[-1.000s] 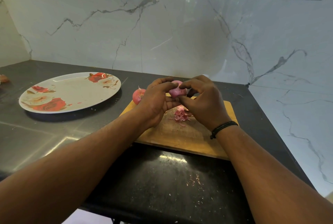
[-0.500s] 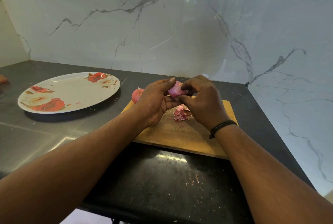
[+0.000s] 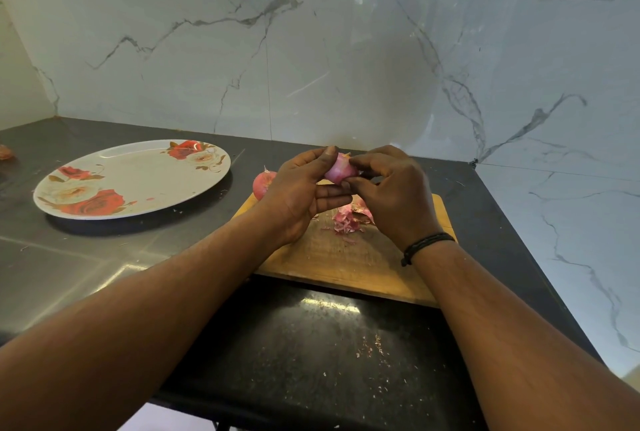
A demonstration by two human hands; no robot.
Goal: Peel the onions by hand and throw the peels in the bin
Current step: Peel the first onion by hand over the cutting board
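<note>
Nearest us on the dark table (image 3: 311, 361) lie scattered crumbs of skin. Beyond them, on one wooden cutting board (image 3: 346, 268), sits one heap of pink peels (image 3: 348, 219). Above it we hold one small onion (image 3: 339, 171) between both hands: our left hand (image 3: 298, 193) cradles it with thumb on top, our right hand (image 3: 394, 195) pinches at its skin. We judge the peeling step is under way; next we need to nip a loose edge and strip it, then gather the peels for a bin we cannot see. One unpeeled onion (image 3: 262, 183) waits behind the left hand; farther left lies one flowered plate (image 3: 138, 181).
</note>
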